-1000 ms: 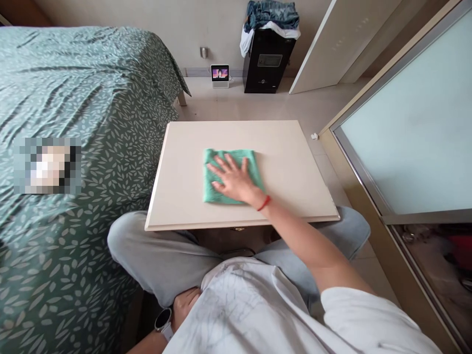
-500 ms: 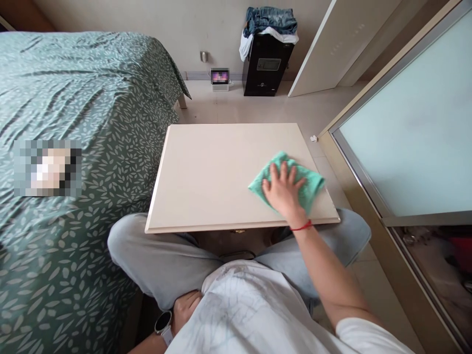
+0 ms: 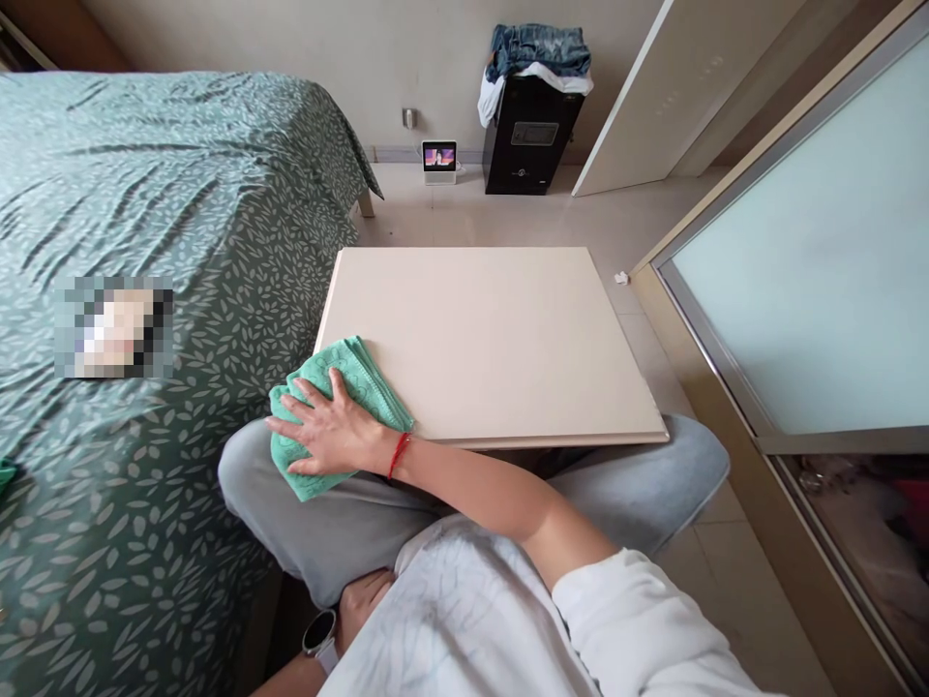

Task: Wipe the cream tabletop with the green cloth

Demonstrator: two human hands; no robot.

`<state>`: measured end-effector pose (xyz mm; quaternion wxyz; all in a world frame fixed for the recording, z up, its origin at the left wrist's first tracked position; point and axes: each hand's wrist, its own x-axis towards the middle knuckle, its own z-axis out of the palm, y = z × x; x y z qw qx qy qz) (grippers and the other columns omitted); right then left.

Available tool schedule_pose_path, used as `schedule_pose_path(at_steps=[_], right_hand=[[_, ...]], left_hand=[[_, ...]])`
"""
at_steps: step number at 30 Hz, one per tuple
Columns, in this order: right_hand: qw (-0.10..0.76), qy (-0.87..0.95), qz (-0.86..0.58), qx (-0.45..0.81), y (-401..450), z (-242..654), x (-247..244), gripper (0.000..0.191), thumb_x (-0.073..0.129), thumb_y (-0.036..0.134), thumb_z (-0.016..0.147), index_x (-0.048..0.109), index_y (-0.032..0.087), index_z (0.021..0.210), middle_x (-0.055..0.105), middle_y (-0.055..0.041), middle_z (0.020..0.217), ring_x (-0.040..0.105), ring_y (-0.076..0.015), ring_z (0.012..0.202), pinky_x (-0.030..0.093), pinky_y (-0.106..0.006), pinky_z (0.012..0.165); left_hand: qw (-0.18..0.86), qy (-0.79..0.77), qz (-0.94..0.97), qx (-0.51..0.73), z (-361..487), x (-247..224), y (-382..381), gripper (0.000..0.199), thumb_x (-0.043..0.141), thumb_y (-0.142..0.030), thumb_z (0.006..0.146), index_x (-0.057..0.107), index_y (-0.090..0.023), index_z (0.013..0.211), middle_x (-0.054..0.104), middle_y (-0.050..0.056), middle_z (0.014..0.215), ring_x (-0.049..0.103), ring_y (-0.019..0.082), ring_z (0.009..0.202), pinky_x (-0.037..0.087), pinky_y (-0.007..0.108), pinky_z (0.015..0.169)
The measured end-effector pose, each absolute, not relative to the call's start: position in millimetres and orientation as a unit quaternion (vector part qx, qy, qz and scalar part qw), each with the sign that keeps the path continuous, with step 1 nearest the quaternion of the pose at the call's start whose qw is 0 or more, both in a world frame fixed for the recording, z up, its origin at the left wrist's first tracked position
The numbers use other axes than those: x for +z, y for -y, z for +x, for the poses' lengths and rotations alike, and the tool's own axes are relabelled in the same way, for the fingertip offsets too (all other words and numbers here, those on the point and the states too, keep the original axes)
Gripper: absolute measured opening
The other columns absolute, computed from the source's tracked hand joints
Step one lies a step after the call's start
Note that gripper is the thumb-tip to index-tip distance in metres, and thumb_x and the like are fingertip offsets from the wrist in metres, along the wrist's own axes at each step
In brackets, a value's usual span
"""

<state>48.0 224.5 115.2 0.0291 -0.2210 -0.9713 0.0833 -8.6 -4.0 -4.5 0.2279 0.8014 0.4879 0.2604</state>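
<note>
A folded green cloth (image 3: pixel 370 392) lies over the near left corner of a pale, flat tabletop (image 3: pixel 486 339), partly overhanging its edge. On top of the cloth my right hand (image 3: pixel 334 431) presses flat with fingers spread, a red string at the wrist. My left hand (image 3: pixel 363 600) rests low in my lap by the left thigh; the shirt hides its fingertips, and nothing shows in it. The tabletop sits just beyond my bent knees.
A bed with a green leaf-patterned cover (image 3: pixel 239 223) stands along the left, with a blurred object (image 3: pixel 116 332) on it. Near the far wall are a small screen (image 3: pixel 439 160) and a black cabinet (image 3: pixel 526 140) topped with folded jeans. A frosted sliding door (image 3: pixel 820 252) lines the right.
My right hand has swept the green cloth from the tabletop's right side to its near left corner. The left hand stays in the lap.
</note>
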Motion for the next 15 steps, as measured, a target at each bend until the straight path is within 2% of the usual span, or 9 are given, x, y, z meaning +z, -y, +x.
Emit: schedule_pose_path(at_steps=[3,7,10,15], right_hand=[[0.046,0.961,-0.254,0.102,-219.7,89.6,113.2,0.079,0.070,0.056,0.117,0.052,0.030,0.189,0.037,-0.0083,0.201,0.030,-0.0452,0.187,0.028,-0.082,0.148],[0.051,0.925,-0.353,0.133,-208.3,183.6,109.4,0.085,0.075,0.062,0.113,0.053,0.030,0.189,0.041,-0.0126,0.200,0.032,-0.0439,0.187,0.024,-0.081,0.150],[0.031,0.875,-0.466,0.124,-194.3,267.7,105.9,0.084,0.072,0.063,0.113,0.054,0.032,0.189,0.044,-0.0132,0.198,0.034,-0.0445,0.186,0.027,-0.079,0.149],[0.007,0.780,-0.623,0.058,-172.3,389.7,94.9,0.075,0.055,0.055,0.116,0.055,0.035,0.189,0.048,-0.0145,0.196,0.039,-0.0467,0.183,0.034,-0.083,0.144]], left_hand=[[0.230,-0.478,0.807,0.261,-9.6,-5.3,4.8,0.035,0.033,-0.030,0.079,0.036,-0.019,0.046,0.040,-0.004,0.040,0.041,0.007,0.034,0.026,0.018,0.037],[0.217,-0.477,0.815,0.248,-11.2,-10.5,8.2,0.028,0.040,-0.028,0.075,0.037,-0.020,0.047,0.041,-0.004,0.042,0.041,0.007,0.036,0.025,0.019,0.038],[0.214,-0.470,0.821,0.244,-11.0,-12.5,9.0,0.026,0.040,-0.028,0.074,0.038,-0.021,0.049,0.044,-0.003,0.044,0.043,0.008,0.037,0.027,0.019,0.040],[0.211,-0.471,0.822,0.241,-8.8,-5.0,5.3,0.030,0.037,-0.032,0.076,0.036,-0.020,0.048,0.043,-0.003,0.043,0.042,0.009,0.037,0.026,0.020,0.040]])
